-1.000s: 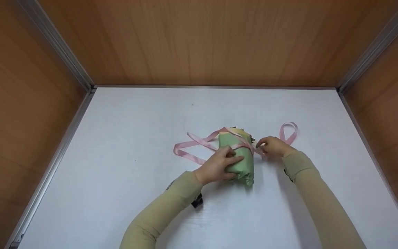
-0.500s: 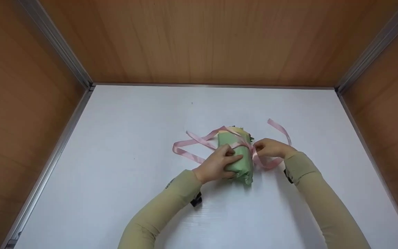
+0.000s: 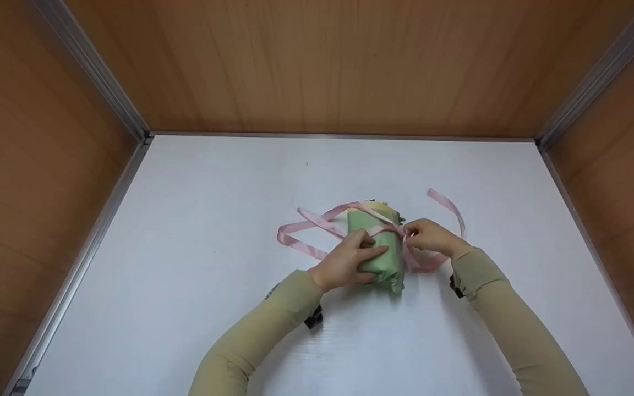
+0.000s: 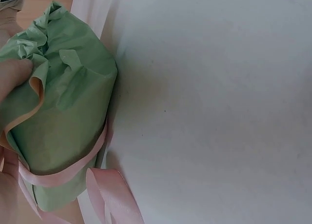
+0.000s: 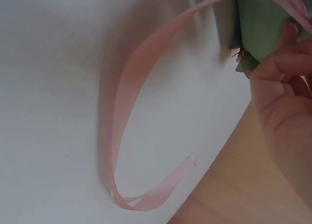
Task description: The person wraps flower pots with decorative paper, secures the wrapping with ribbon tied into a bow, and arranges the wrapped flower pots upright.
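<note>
A small bouquet wrapped in green paper (image 3: 384,258) lies on the white table, its gathered paper end toward me. Leaves (image 5: 247,63) poke out at its far end in the right wrist view. Pink ribbon (image 3: 299,226) crosses the wrap, with loose loops to the left and a tail (image 3: 453,209) curving out on the right. My left hand (image 3: 344,263) grips the bouquet from the left side; its thumb (image 4: 15,75) lies near the gathered paper. At the bouquet's right edge, my right hand (image 3: 432,236) pinches the ribbon, the fingertips partly hidden.
The white table (image 3: 212,192) is bounded by a wooden back panel (image 3: 317,66) and wooden side panels. Dark wrist-worn devices show beneath both sleeves.
My right hand has moved slightly left to the bouquet's edge and now pinches ribbon there. The right-hand ribbon loop has opened into a curved tail. The left hand stays in place.
</note>
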`<state>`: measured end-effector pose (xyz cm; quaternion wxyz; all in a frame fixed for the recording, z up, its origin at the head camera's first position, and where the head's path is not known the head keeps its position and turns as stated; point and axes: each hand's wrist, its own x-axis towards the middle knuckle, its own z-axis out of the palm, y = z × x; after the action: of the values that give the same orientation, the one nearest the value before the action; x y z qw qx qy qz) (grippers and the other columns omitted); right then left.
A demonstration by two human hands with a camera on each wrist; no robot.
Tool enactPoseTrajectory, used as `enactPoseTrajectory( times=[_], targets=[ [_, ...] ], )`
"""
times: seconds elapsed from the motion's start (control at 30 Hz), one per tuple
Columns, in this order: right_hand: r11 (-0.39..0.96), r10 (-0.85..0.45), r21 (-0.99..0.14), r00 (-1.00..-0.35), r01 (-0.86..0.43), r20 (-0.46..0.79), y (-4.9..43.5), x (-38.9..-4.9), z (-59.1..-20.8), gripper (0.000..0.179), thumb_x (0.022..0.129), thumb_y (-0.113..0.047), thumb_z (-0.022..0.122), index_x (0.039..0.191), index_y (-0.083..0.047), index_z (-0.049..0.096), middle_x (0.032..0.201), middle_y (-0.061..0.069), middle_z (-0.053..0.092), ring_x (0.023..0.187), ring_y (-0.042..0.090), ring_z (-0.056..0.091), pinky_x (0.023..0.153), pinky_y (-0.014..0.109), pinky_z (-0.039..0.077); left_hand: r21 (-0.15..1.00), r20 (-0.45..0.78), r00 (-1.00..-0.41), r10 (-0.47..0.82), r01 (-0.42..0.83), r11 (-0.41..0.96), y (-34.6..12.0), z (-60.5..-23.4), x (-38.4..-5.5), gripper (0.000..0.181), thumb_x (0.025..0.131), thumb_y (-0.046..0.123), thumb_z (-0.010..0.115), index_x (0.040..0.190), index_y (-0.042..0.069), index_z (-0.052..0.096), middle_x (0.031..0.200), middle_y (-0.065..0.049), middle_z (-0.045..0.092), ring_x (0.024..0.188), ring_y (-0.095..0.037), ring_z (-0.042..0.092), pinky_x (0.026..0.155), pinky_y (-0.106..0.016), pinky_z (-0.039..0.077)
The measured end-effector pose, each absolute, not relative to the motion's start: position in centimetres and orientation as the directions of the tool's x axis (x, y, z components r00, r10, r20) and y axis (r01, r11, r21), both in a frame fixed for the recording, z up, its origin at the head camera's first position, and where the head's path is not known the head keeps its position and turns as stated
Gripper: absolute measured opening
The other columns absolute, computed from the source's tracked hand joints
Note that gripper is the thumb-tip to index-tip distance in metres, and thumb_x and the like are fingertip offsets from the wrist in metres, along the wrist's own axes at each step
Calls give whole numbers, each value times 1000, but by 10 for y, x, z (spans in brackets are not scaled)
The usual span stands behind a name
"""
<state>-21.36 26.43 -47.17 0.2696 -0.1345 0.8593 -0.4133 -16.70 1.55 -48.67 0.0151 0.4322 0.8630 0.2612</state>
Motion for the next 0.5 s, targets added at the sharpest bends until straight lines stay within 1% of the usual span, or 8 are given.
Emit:
enactPoseTrajectory(
  times=[0.07, 0.13, 0.2, 0.3, 0.37, 0.5],
  targets=[
    [544, -459, -834, -802, 85, -381, 266, -212, -471, 13, 84, -2, 50, 74, -10, 47, 62, -5, 41, 56, 8, 37, 55, 24, 33, 467, 200, -626, 753, 737, 489, 16, -487, -167, 57, 82, 24, 74, 134, 12, 54, 115, -10, 46, 107, -20, 44, 93, -30, 39],
    [471, -470, -866, -784, 167, -406, 267, -211, -470, 11, 88, -2, 47, 78, -8, 47, 63, -5, 39, 56, 8, 34, 55, 23, 31, 468, 199, -628, 752, 735, 490, 15, -486, -167, 58, 82, 24, 74, 134, 12, 54, 115, -10, 46, 106, -20, 44, 92, -30, 39],
    [441, -472, -874, -777, 203, -418, 269, -211, -470, 9, 90, -5, 46, 82, -7, 48, 65, -4, 39, 58, 8, 34, 55, 22, 31, 459, 200, -629, 752, 738, 495, 15, -487, -167, 57, 82, 24, 74, 134, 12, 54, 115, -10, 46, 106, -20, 44, 92, -30, 40],
    [467, -458, -862, -780, 197, -426, 271, -213, -471, 9, 92, -10, 48, 84, -6, 50, 68, -3, 44, 60, 8, 37, 57, 23, 33, 451, 196, -631, 750, 738, 503, 15, -487, -167, 56, 83, 24, 73, 135, 13, 54, 116, -9, 46, 107, -20, 44, 92, -30, 40],
    [491, -444, -850, -785, 191, -433, 272, -214, -472, 13, 91, -13, 51, 80, -7, 53, 68, -4, 47, 61, 7, 39, 57, 22, 35, 448, 193, -633, 750, 737, 507, 16, -487, -166, 56, 83, 24, 73, 135, 13, 54, 117, -9, 45, 108, -20, 45, 93, -29, 40],
    [484, -433, -843, -772, 236, -465, 272, -214, -469, 23, 91, -16, 52, 69, -10, 54, 60, -6, 48, 55, 6, 38, 54, 21, 33, 450, 188, -635, 749, 734, 509, 17, -486, -166, 56, 83, 24, 73, 135, 14, 54, 118, -10, 45, 110, -20, 44, 94, -29, 40]
  ],
)
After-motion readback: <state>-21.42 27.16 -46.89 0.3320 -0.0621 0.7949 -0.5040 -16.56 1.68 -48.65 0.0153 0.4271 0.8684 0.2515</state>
